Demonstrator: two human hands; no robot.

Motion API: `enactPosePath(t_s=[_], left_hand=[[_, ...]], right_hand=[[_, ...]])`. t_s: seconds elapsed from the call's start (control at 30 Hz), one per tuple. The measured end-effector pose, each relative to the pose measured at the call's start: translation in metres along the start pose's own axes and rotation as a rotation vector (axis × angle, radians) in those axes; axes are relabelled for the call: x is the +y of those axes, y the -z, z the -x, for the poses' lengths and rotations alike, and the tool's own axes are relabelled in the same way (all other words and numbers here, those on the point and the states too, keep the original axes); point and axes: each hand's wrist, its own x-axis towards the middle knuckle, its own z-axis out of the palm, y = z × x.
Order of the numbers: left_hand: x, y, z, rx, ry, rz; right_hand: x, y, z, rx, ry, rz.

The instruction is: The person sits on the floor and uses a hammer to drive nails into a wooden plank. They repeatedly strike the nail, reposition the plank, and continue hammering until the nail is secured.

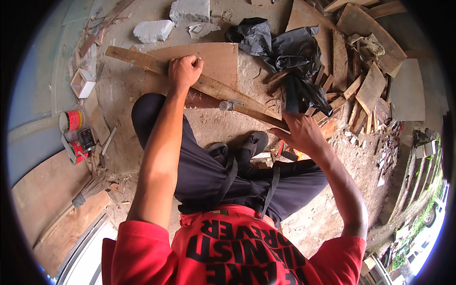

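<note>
A long, narrow wooden plank lies slantwise in front of me, partly over a wide brown board on the ground. My left hand is closed on the plank's upper left part, its fingers curled. Whether a small thing is also pinched there, I cannot make out. My right hand is wrapped round the end of a hammer with a wooden handle. Its grey metal head points left, close to the plank's lower edge. The plank's right end comes near my right hand.
Black plastic sheeting lies beyond the plank, beside a heap of scrap wood. Pale stone blocks sit at the far side. Red cans and a twig broom are on the left. My feet are close below.
</note>
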Motion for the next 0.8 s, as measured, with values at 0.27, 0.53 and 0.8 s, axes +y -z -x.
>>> enactPosePath(t_s=[0.27,0.53,0.8], left_hand=[[0.003,0.000,-0.001,0.006,0.016,0.005],[0.008,0.004,-0.002,-0.018,0.043,-0.015],[0.001,-0.002,-0.006,0.050,0.016,-0.022]], right_hand=[[0.026,-0.048,0.002,0.045,0.007,-0.091],[0.035,-0.065,0.001,0.072,0.042,-0.099],[-0.008,-0.001,-0.006,-0.053,-0.046,0.106]])
